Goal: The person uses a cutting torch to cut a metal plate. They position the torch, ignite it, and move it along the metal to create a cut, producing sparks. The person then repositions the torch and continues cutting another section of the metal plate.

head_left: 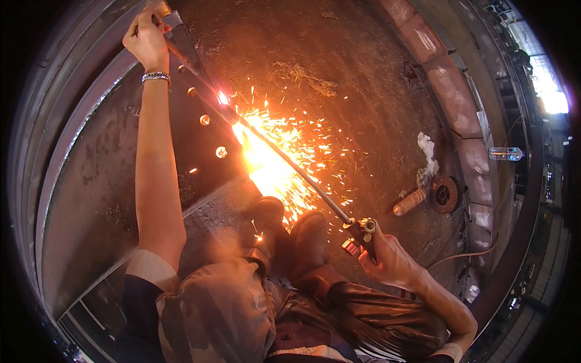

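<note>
My right hand (390, 260) is closed round the handle of a cutting torch (330, 201), beside its brass valves. The torch's long tube slants up and left to a bright glow at the edge of a dark steel piece with a row of round holes (221, 152). A wide spray of sparks (275, 163) pours from there toward my boots (310, 239), and glare hides the tip. At the upper left, my left hand (147, 41) is stretched out with its fingers closed at the steel's far end. What they pinch is hard to make out.
A curved steel rim (451, 91) bounds the right side. Near it lie a brown grooved rod (410, 201), a dark disc (445, 195) and a white crumpled thing (427, 154). A clear plastic bottle (506, 153) lies beyond the rim. A thin hose (463, 255) runs behind my right hand.
</note>
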Motion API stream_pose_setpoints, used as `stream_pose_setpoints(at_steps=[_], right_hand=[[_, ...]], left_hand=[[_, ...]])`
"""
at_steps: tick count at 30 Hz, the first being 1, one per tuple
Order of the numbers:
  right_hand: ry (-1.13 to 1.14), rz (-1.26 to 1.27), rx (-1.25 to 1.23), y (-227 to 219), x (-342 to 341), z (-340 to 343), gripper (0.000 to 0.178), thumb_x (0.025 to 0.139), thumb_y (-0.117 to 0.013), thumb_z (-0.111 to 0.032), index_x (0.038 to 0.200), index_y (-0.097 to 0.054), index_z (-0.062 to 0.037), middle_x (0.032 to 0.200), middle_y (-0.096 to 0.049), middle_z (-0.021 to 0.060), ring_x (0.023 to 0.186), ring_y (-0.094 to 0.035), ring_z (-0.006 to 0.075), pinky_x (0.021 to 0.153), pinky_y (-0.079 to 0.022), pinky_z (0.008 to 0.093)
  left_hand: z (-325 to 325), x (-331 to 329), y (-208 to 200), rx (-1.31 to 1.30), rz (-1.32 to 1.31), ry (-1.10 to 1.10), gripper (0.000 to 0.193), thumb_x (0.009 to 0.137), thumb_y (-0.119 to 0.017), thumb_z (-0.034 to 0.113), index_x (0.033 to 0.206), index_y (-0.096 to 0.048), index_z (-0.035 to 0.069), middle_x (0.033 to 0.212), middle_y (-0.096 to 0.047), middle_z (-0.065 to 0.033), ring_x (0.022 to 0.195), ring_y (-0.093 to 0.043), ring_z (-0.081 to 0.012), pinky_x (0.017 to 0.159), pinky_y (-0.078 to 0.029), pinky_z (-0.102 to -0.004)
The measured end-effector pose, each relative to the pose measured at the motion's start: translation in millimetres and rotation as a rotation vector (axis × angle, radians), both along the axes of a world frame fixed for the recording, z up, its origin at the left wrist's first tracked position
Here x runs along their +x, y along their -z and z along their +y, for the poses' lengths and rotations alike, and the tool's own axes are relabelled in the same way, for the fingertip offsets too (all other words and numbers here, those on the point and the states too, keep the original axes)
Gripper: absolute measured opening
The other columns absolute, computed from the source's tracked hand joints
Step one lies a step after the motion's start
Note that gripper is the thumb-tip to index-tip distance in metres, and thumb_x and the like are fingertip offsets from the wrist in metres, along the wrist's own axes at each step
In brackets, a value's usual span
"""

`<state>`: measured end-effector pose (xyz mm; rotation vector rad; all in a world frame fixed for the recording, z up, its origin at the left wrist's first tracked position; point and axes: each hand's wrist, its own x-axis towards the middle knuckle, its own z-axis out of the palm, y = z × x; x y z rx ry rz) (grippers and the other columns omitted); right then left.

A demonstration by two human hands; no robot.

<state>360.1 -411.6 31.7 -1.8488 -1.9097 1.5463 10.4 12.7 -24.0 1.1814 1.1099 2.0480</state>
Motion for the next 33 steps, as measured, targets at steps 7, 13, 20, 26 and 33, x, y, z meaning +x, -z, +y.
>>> stream_pose_setpoints(at_steps=[7, 13, 20, 26, 33], right_hand=[[-0.01, 0.005, 0.022, 1.2, 1.5, -3.2, 0.069, 0.082, -0.059, -0.001, 0.135, -0.022, 0.0229, 0.077, -0.057, 0.0249, 0.064, -0.06, 0.0411, 0.062, -0.047, 0.0462], [-0.002, 0.011, 0.029, 1.3, 2.4, -6.0, 0.069, 0.081, -0.059, -0.002, 0.135, -0.022, 0.0225, 0.079, -0.059, 0.0267, 0.066, -0.061, 0.0431, 0.062, -0.048, 0.0472], [0.006, 0.021, -0.028, -1.9, 4.7, -8.1, 0.07, 0.082, -0.058, -0.001, 0.137, -0.021, 0.0209, 0.077, -0.06, 0.0258, 0.067, -0.062, 0.0443, 0.06, -0.048, 0.0475], [-0.006, 0.058, 0.019, -4.3, 2.5, -7.2, 0.062, 0.082, -0.057, 0.0, 0.134, -0.026, 0.0147, 0.075, -0.06, 0.0245, 0.067, -0.062, 0.044, 0.06, -0.046, 0.0459], [0.041, 0.021, -0.053, -15.2, -2.6, -0.4, 0.049, 0.082, -0.056, 0.001, 0.127, -0.035, 0.0058, 0.076, -0.06, 0.0207, 0.068, -0.061, 0.0433, 0.061, -0.046, 0.0438]], left_hand=[[-0.7, 1.1, 0.2, -0.023, -0.002, -0.011, 0.031, 0.089, -0.058, 0.011, 0.061, -0.052, 0.001, 0.057, -0.046, -0.0021, 0.051, -0.04, -0.0102, 0.058, -0.051, -0.0322], [0.4, 1.0, -0.3, -0.028, -0.04, -0.006, 0.03, 0.088, -0.06, 0.01, 0.061, -0.054, 0.001, 0.058, -0.047, -0.0015, 0.05, -0.039, -0.0095, 0.058, -0.051, -0.0325], [3.9, -1.6, 3.9, -0.019, -0.053, -0.001, 0.029, 0.088, -0.061, 0.01, 0.061, -0.055, 0.001, 0.059, -0.048, -0.0012, 0.051, -0.04, -0.0095, 0.057, -0.051, -0.0328], [6.3, -5.1, 6.1, -0.009, -0.051, 0.013, 0.029, 0.088, -0.06, 0.01, 0.062, -0.056, 0.0, 0.06, -0.051, -0.0023, 0.051, -0.041, -0.0097, 0.056, -0.051, -0.0327], [4.5, -4.2, 5.5, -0.017, -0.005, -0.018, 0.029, 0.089, -0.06, 0.011, 0.064, -0.058, -0.003, 0.059, -0.051, -0.0046, 0.051, -0.046, -0.0122, 0.057, -0.052, -0.0335]])
